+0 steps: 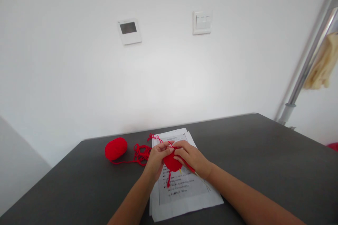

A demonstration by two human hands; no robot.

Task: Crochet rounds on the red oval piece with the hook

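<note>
Nearby, tangled yarn [142,153]; papers [182,206] beneath knitting [172,163]

a small, rounded red yarn piece [173,163] is held, its upper part partly hidden, a short red tail [169,179] trailing from its lower edge. a thin pale rod [201,179] slants down to the right of it. loose red yarn [142,154] lies in tangled loops to the left, a strand [124,162] running on to a plump oval ball [116,148].

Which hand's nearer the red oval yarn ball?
Left. Left hand is right of the yarn ball, not touching it; right hand is farther off on that same side.
</note>
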